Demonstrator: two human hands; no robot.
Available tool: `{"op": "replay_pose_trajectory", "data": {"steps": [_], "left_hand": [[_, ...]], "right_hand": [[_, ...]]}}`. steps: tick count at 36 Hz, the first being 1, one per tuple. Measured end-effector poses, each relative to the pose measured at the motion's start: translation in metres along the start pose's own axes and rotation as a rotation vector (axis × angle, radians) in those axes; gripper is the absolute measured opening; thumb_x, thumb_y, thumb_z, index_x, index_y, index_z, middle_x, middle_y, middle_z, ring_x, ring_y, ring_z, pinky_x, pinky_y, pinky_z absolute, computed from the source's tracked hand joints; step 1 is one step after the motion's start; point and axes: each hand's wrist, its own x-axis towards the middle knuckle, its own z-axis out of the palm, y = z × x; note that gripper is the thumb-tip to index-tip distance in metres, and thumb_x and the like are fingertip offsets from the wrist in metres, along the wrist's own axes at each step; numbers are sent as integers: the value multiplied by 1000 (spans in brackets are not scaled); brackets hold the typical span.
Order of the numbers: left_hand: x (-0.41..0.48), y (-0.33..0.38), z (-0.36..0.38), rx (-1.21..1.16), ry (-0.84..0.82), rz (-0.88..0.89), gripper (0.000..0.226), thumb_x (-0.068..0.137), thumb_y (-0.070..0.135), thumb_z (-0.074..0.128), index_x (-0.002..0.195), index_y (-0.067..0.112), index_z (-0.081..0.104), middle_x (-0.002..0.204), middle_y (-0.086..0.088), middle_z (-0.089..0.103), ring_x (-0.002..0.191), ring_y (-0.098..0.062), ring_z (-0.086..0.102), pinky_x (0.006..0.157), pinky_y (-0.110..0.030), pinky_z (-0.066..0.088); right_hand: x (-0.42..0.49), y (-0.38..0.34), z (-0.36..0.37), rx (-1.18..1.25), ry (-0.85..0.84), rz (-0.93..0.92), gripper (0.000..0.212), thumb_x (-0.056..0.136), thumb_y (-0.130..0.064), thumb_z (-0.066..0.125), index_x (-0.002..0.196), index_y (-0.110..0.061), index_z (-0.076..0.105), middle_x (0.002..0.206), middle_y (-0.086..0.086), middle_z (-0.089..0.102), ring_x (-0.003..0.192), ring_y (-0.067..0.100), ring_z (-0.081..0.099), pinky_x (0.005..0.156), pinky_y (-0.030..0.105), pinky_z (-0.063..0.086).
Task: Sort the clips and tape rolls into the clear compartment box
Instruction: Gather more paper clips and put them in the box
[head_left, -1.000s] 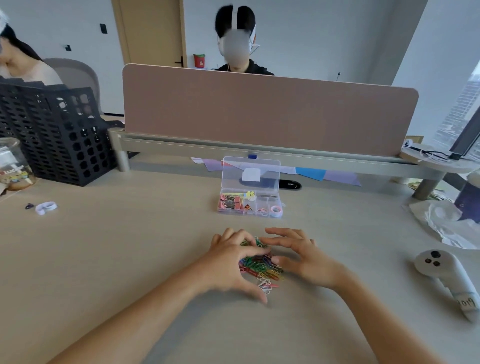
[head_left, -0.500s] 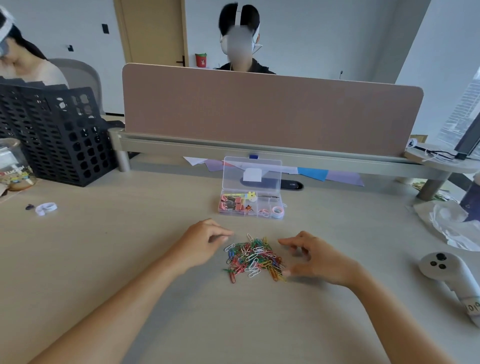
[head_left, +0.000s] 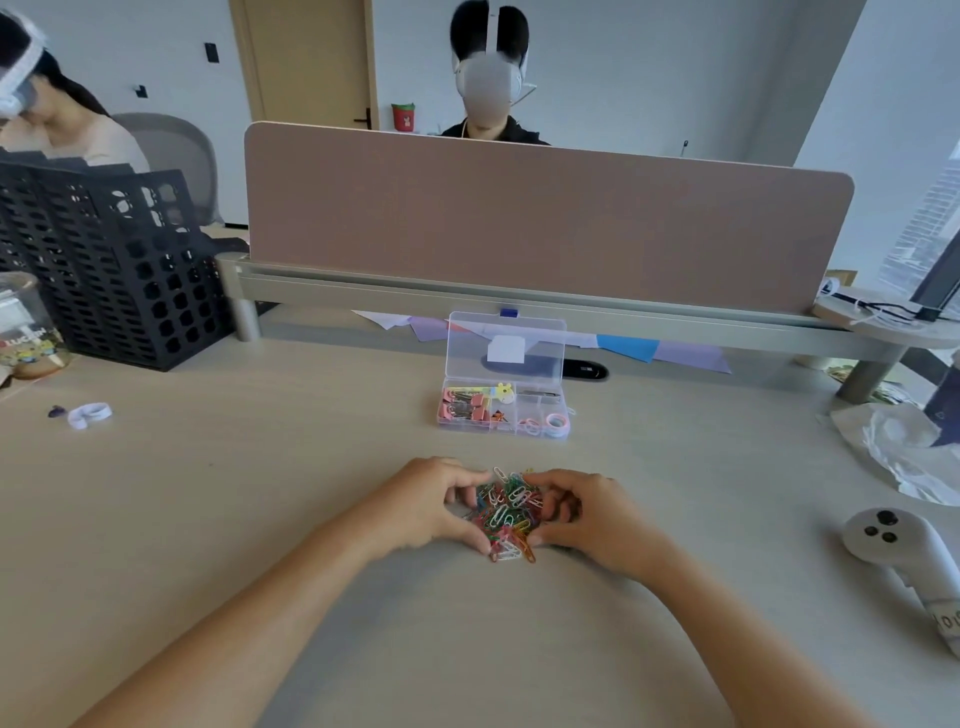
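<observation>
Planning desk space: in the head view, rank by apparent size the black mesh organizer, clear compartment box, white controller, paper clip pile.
1. black mesh organizer.
2. clear compartment box and white controller look alike; controller is nearer, so unranked.
3. paper clip pile.

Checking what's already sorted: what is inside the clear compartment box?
In the clear compartment box, pink binder clips lie at left, pink tape rolls at front right. Small dark pieces between them are too small to identify.

Bare beige table top (head_left: 311, 467) lies between the heap of coloured paper clips (head_left: 506, 512) and the clear plastic box (head_left: 498, 432). Its lid (head_left: 545, 338) stands up at the back. A white controller (head_left: 883, 540) lies well off right.
</observation>
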Motion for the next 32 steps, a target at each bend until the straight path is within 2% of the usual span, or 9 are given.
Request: {"op": "replay_pose_trajectory", "data": {"steps": [4, 8, 13, 17, 20, 24, 26, 28, 32], "left_hand": [[9, 5, 1, -182, 37, -35, 78, 63, 43, 86, 133, 34, 54, 81, 10, 64, 63, 0, 46, 66, -16, 40], [23, 5, -5, -34, 174, 19, 30, 93, 33, 60, 122, 28, 65, 100, 4, 63, 81, -8, 55, 79, -24, 46], [38, 3, -1, 130, 64, 16, 41, 99, 6, 40, 131, 24, 59, 128, 11, 48, 124, -11, 32, 112, -27, 23], [38, 2, 0, 182, 30, 39, 47, 97, 1, 37, 132, 23, 58, 129, 13, 49, 125, -13, 31, 110, -23, 20], [33, 1, -5, 151, 2, 48, 46, 96, 0, 38, 129, 22, 62, 119, 11, 51, 120, -8, 37, 110, -23, 24], [22, -1, -19, 180, -60, 40, 50, 95, -2, 37, 125, 27, 64, 119, 10, 50, 116, -2, 38, 99, -11, 23], [19, -3, -25, 170, -98, 16, 48, 95, 1, 41, 128, 30, 62, 117, 14, 46, 114, -1, 38, 102, -13, 26], [17, -6, -31, 142, -147, -31, 42, 96, 16, 54, 136, 31, 53, 122, 16, 41, 114, -3, 41, 102, -16, 30], [18, -11, -33, 117, -234, -111, 88, 71, 46, 80, 146, 32, 36, 130, 17, 31, 113, -5, 41, 99, -15, 32]], "right_hand": [[9, 2, 1, 121, 64, -1, 41, 71, -27, 81, 104, -41, 62, 71, -11, 58, 64, 2, 48, 69, 18, 45], [15, 11, 0, 27, 234, 6, 16, 87, -20, 66, 98, -33, 67, 79, -13, 56, 68, 4, 49, 71, 16, 41], [21, 3, 2, -144, 239, 64, 24, 94, -14, 52, 111, -19, 68, 99, -5, 50, 83, 8, 50, 75, 11, 34], [22, -5, 3, -208, 171, 39, 30, 96, -13, 46, 112, -23, 68, 104, -1, 52, 98, 14, 52, 84, 18, 34], [20, -5, 0, -246, 87, 17, 31, 97, -13, 46, 118, -25, 65, 103, -6, 48, 97, 9, 50, 85, 15, 33], [14, -6, -11, -239, -17, -33, 27, 93, -28, 56, 119, -33, 64, 106, -7, 52, 95, 5, 53, 87, 14, 39], [10, -7, -16, -187, -87, -2, 36, 85, -39, 66, 120, -37, 62, 110, -9, 49, 99, 1, 52, 90, 14, 41], [8, -8, -18, -159, -129, 50, 60, 72, -45, 76, 127, -34, 56, 115, -12, 45, 108, 1, 50, 100, 22, 42], [6, -13, -16, -240, -155, 64, 93, 57, -53, 83, 138, -28, 43, 119, -12, 39, 116, 4, 44, 107, 27, 38]]}}
